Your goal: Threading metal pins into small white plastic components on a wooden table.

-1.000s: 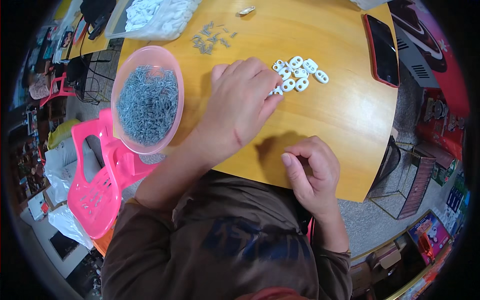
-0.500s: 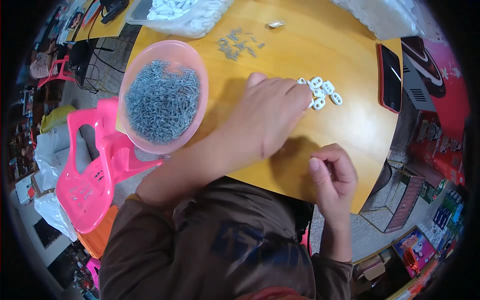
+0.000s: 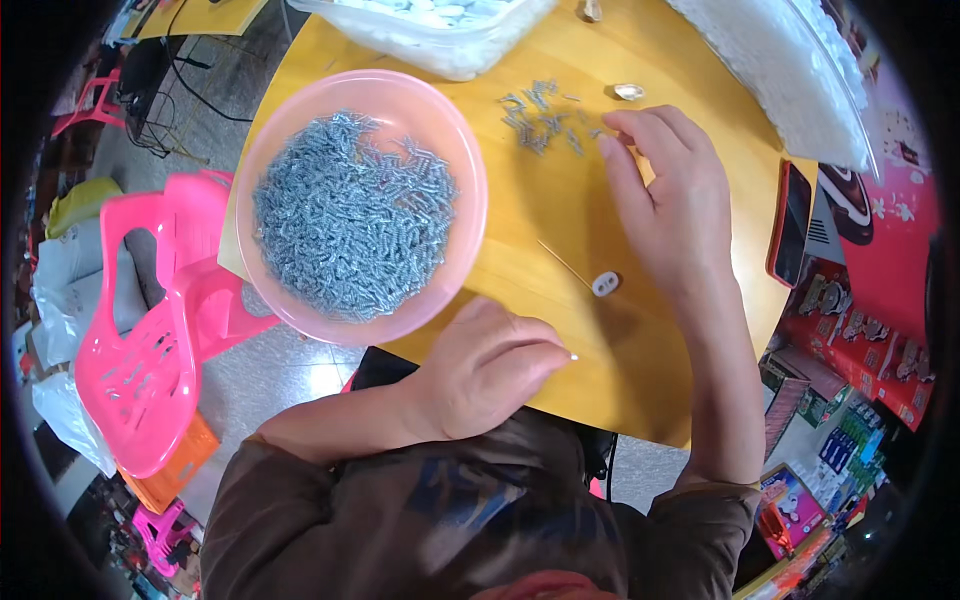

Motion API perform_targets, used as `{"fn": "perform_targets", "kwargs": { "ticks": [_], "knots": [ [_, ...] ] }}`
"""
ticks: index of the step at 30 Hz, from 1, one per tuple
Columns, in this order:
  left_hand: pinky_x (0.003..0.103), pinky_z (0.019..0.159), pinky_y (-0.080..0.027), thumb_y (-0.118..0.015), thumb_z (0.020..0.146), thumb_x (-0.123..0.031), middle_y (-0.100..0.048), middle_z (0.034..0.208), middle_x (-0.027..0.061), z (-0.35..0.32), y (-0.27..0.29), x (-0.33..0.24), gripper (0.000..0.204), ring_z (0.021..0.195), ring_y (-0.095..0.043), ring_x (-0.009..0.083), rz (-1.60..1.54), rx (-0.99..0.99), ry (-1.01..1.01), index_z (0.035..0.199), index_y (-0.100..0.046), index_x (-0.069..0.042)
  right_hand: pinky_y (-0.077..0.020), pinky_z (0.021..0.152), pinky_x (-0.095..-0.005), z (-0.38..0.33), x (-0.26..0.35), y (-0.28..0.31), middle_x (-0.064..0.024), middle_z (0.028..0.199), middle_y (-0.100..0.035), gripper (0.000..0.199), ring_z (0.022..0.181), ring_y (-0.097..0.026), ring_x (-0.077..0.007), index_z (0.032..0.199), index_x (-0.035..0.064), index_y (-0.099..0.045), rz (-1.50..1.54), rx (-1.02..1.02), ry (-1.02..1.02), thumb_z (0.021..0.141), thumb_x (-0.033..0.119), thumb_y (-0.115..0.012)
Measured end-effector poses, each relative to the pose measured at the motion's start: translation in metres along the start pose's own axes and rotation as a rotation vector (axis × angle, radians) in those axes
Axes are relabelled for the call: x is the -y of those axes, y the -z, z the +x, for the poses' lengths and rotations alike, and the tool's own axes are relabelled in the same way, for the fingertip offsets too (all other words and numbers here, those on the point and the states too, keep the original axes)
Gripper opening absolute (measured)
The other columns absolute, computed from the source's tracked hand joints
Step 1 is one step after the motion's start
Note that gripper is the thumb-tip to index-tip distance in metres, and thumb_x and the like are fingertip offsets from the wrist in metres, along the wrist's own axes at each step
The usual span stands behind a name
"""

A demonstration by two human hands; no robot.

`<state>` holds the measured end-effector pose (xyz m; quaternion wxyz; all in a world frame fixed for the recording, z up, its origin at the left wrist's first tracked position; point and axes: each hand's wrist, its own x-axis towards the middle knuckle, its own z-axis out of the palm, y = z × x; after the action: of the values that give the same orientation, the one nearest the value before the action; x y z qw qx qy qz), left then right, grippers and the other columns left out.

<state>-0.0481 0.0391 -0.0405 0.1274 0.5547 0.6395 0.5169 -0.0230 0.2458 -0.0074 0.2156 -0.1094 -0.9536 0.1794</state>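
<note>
My left hand [image 3: 490, 370] is closed at the table's near edge. At its fingertips a tiny white bit shows; the rest of what it holds is hidden. My right hand [image 3: 680, 190] reaches forward, thumb and forefinger brought together at a small metal spring [image 3: 596, 132] beside a loose pile of springs [image 3: 540, 115]. Between the hands lies a white oval cord lock [image 3: 605, 284] with two holes, and a thin needle-like stick [image 3: 564, 262] slants up to the left from it. A pink bowl [image 3: 476, 200] full of springs stands left.
A clear tub [image 3: 450, 50] of white pieces sits at the far edge, and a large translucent bag or tub [image 3: 770, 80] at the far right. A shiny small object [image 3: 628, 91] lies behind the springs. A red-edged phone [image 3: 790, 225] rests right; a pink chair [image 3: 150, 330] stands left.
My left hand has drawn back from the white cord locks to the near edge. My right hand has moved forward to the springs. The view has shifted; the cluster of locks no longer shows.
</note>
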Motion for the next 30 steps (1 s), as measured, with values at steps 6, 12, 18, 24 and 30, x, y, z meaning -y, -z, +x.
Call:
{"fn": "perform_targets", "kwargs": {
  "ticks": [6,12,18,24,30],
  "knots": [
    [0.03,0.056,-0.036,-0.064,0.06,0.002,-0.058,0.082,0.0031,0.0,0.0,0.002,0.028,0.061,-0.051,0.0189,-0.097,-0.001,-0.014,0.086,-0.057,-0.007,-0.0426,0.063,-0.0334,0.018,0.002,-0.015,-0.0109,0.076,-0.056,0.01,0.071,-0.054,-0.0263,0.08,0.0004,-0.058,-0.119,0.087,-0.075,0.075,0.009,-0.057],
    [0.029,0.057,-0.036,-0.065,0.061,0.002,-0.059,0.084,0.0029,-0.001,0.002,0.004,0.03,0.06,-0.053,0.0147,-0.129,0.003,-0.023,0.088,-0.058,-0.008,-0.0421,0.062,-0.034,0.026,0.004,-0.019,-0.0099,0.071,-0.055,0.008,0.068,-0.053,-0.0265,0.076,0.002,-0.059,-0.204,0.146,-0.093,0.073,0.009,-0.057],
    [0.029,0.057,-0.036,-0.065,0.061,0.002,-0.058,0.086,0.0032,-0.002,0.003,0.005,0.031,0.059,-0.052,0.0149,-0.144,0.017,-0.038,0.09,-0.058,-0.007,-0.0416,0.061,-0.0359,0.034,0.004,-0.022,-0.0091,0.066,-0.052,0.005,0.065,-0.052,-0.027,0.068,0.0022,-0.056,-0.37,0.182,0.026,0.069,0.007,-0.057],
    [0.031,0.06,-0.038,-0.057,0.069,-0.007,-0.056,0.085,0.0052,-0.003,0.004,0.005,0.02,0.067,-0.052,0.0198,-0.171,0.031,0.003,0.089,-0.057,-0.005,-0.0421,0.06,-0.0361,0.04,0.001,-0.027,-0.0095,0.064,-0.051,0.006,0.064,-0.052,-0.0263,0.063,0.0031,-0.052,-0.422,0.151,0.154,0.066,0.006,-0.056],
    [0.031,0.06,-0.038,-0.061,0.065,-0.003,-0.056,0.083,0.0035,-0.004,0.001,0.005,0.026,0.067,-0.052,0.0204,-0.124,-0.03,-0.015,0.09,-0.056,-0.007,-0.0429,0.059,-0.036,0.042,-0.007,-0.029,-0.0089,0.065,-0.053,0.006,0.066,-0.053,-0.0265,0.065,0.0034,-0.052,-0.402,0.094,0.157,0.067,0.006,-0.056]
  ]
}}
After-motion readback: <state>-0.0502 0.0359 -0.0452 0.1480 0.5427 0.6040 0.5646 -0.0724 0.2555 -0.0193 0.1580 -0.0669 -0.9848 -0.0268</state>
